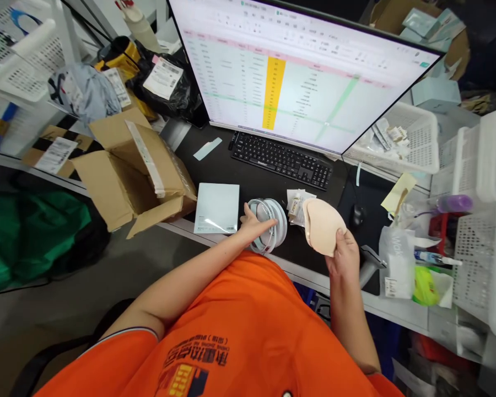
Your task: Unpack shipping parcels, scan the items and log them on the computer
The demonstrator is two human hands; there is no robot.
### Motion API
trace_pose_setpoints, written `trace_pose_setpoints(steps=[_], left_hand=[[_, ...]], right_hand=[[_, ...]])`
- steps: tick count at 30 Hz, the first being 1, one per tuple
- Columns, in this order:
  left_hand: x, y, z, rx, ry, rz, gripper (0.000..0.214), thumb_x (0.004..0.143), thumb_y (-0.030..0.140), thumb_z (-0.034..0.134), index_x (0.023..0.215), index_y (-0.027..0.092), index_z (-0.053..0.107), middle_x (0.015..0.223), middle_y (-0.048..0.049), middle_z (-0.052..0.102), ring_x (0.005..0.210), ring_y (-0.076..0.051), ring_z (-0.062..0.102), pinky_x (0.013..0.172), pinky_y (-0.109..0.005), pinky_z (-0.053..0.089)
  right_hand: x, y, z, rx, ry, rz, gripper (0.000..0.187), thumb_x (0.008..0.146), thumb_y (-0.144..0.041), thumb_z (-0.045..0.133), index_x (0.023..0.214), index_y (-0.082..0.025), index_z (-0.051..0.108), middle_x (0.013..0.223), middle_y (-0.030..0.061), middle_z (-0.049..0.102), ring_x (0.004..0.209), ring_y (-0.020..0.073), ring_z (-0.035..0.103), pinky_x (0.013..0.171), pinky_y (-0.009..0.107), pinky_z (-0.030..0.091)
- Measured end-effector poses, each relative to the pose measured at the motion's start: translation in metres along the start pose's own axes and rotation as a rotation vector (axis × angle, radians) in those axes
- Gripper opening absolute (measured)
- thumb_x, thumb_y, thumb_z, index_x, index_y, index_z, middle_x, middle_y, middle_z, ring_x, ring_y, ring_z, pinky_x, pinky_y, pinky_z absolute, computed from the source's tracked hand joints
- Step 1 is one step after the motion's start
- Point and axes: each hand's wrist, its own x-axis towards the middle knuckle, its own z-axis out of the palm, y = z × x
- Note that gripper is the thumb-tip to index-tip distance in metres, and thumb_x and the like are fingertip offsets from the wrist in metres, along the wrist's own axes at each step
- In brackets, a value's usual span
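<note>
My left hand [253, 227] is on a clear round plastic container [268, 245] with pale rings at the desk's front edge. Its thumb lies across the container and its fingers reach along the far left side, so it grips it. In my right hand [344, 251] is a pair of beige curved pads [324, 223], stacked, pinched at their right edge. Just left of the pads lies a small clear packet [296, 207] with printing. A flat pale-blue box [217, 208] rests left of the container.
An open cardboard box [140, 182] stands at the left. Behind are a keyboard [281, 160] and a large monitor [314, 71] showing a spreadsheet. A mouse [357, 215], a scanner-like device [370, 264] and white baskets [413, 138] are on the right.
</note>
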Motion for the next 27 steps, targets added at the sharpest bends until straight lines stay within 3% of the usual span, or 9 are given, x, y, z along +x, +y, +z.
trace_pose_setpoints(steps=[2, 5, 9, 13, 17, 19, 21, 24, 27], left_hand=[[0.000, 0.002, 0.004, 0.034, 0.015, -0.088, 0.134, 0.056, 0.063, 0.086, 0.157, 0.011, 0.015, 0.151, -0.0343, 0.035, 0.141, -0.052, 0.041, 0.112, -0.060, 0.037], [0.001, -0.002, 0.007, 0.066, 0.073, -0.008, 0.138, 0.048, 0.056, 0.092, 0.157, 0.014, 0.019, 0.153, -0.0320, 0.032, 0.145, -0.055, 0.033, 0.115, -0.065, 0.030], [0.000, -0.009, 0.010, 0.119, 0.087, 0.016, 0.125, 0.056, 0.039, 0.088, 0.157, 0.015, 0.018, 0.152, -0.0294, 0.030, 0.146, -0.052, 0.033, 0.115, -0.062, 0.032], [-0.011, -0.004, 0.008, 0.163, 0.110, 0.045, 0.124, 0.062, 0.042, 0.086, 0.159, 0.015, 0.014, 0.160, -0.0324, 0.017, 0.151, -0.053, 0.023, 0.116, -0.066, 0.029], [-0.023, 0.009, 0.002, 0.119, 0.141, 0.282, 0.104, 0.070, 0.045, 0.083, 0.154, 0.012, 0.032, 0.164, -0.0294, 0.017, 0.154, -0.048, 0.019, 0.123, -0.061, 0.022], [-0.026, 0.014, 0.002, -0.019, 0.030, 0.433, 0.075, 0.077, 0.049, 0.077, 0.139, 0.014, 0.053, 0.153, -0.0236, 0.041, 0.146, -0.041, 0.039, 0.121, -0.055, 0.032], [-0.026, 0.017, 0.004, -0.228, -0.185, 0.479, 0.053, 0.083, 0.058, 0.069, 0.114, 0.016, 0.066, 0.123, -0.0157, 0.065, 0.121, -0.034, 0.060, 0.108, -0.048, 0.048], [-0.025, 0.018, 0.007, -0.570, -0.399, 0.312, 0.060, 0.080, 0.078, 0.063, 0.085, 0.018, 0.063, 0.080, -0.0051, 0.066, 0.083, -0.024, 0.067, 0.082, -0.041, 0.058], [-0.026, 0.016, 0.003, -0.763, -0.463, 0.185, 0.067, 0.070, 0.084, 0.068, 0.074, 0.018, 0.056, 0.069, -0.0011, 0.062, 0.070, -0.019, 0.066, 0.073, -0.037, 0.058]], right_hand=[[0.000, 0.009, 0.007, -0.003, -0.028, 0.025, 0.051, 0.074, -0.058, 0.082, 0.105, -0.020, 0.067, 0.100, 0.0084, 0.077, 0.091, 0.0225, 0.074, 0.092, 0.046, 0.060], [-0.001, 0.023, 0.016, -0.041, -0.085, 0.029, 0.056, 0.074, -0.057, 0.082, 0.112, -0.023, 0.060, 0.113, 0.0084, 0.074, 0.096, 0.0204, 0.072, 0.091, 0.042, 0.060], [0.002, 0.041, 0.026, -0.130, -0.154, -0.019, 0.061, 0.078, -0.058, 0.077, 0.124, -0.026, 0.052, 0.122, 0.0092, 0.069, 0.101, 0.0202, 0.070, 0.087, 0.038, 0.059], [0.004, 0.056, 0.015, -0.268, -0.065, -0.107, 0.059, 0.085, -0.055, 0.069, 0.129, -0.022, 0.048, 0.119, 0.0115, 0.068, 0.100, 0.0213, 0.068, 0.083, 0.036, 0.057], [-0.001, 0.063, -0.003, -0.317, -0.020, -0.126, 0.054, 0.086, -0.055, 0.068, 0.124, -0.020, 0.051, 0.116, 0.0117, 0.066, 0.097, 0.0209, 0.067, 0.081, 0.034, 0.054], [-0.008, 0.063, -0.005, -0.317, -0.045, -0.141, 0.052, 0.086, -0.055, 0.067, 0.123, -0.021, 0.051, 0.114, 0.0102, 0.066, 0.096, 0.0205, 0.066, 0.080, 0.033, 0.053], [-0.014, 0.061, -0.002, -0.340, -0.088, -0.169, 0.051, 0.087, -0.054, 0.067, 0.123, -0.022, 0.050, 0.110, 0.0087, 0.066, 0.095, 0.0204, 0.065, 0.080, 0.033, 0.053], [-0.019, 0.056, 0.008, -0.360, -0.168, -0.198, 0.050, 0.086, -0.052, 0.068, 0.123, -0.024, 0.049, 0.109, 0.0075, 0.064, 0.096, 0.0204, 0.065, 0.083, 0.034, 0.054], [-0.018, 0.048, 0.014, -0.383, -0.205, -0.254, 0.046, 0.087, -0.048, 0.066, 0.123, -0.024, 0.049, 0.118, 0.0097, 0.061, 0.104, 0.0212, 0.064, 0.086, 0.035, 0.055]])
